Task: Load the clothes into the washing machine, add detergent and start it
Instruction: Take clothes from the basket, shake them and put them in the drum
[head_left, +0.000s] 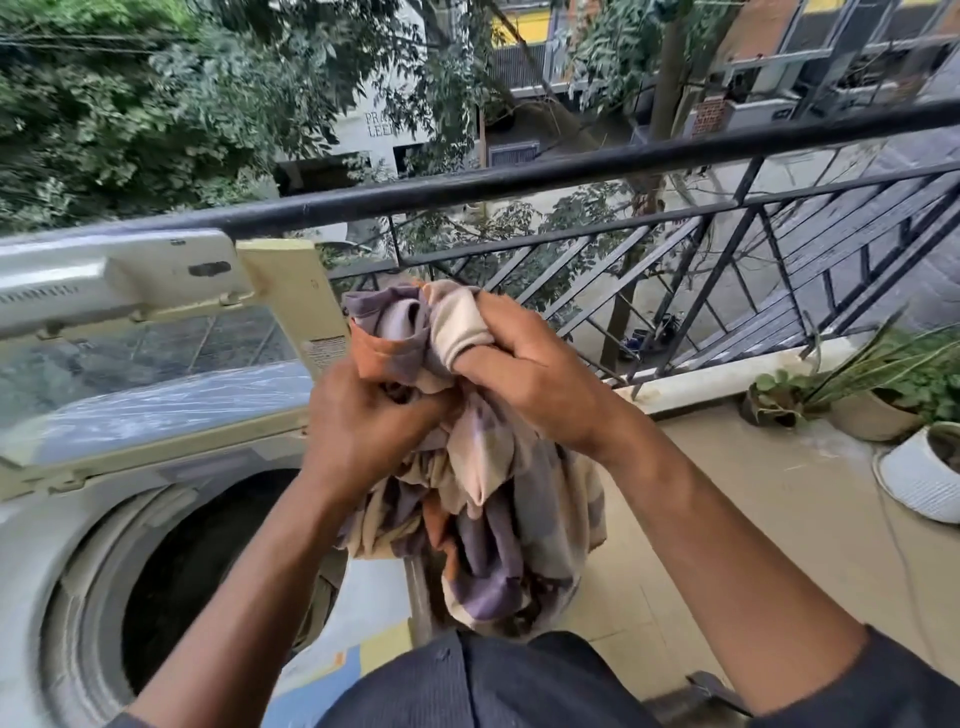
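Head view shows loading barely begun: left hand (363, 415) and right hand (535, 374) clutch bunched cloth (493, 519) right of the open washing machine (156, 561); detergent and starting remain.

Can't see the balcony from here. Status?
Both hands, left and right, grip bunched cloth. Washer lid up, drum open. Nothing blocking.

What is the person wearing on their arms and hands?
Nothing on the hands: the left hand and right hand are bare, with no gloves, rings or watch visible. The forearms are bare too. A dark sleeve starts near the right elbow.
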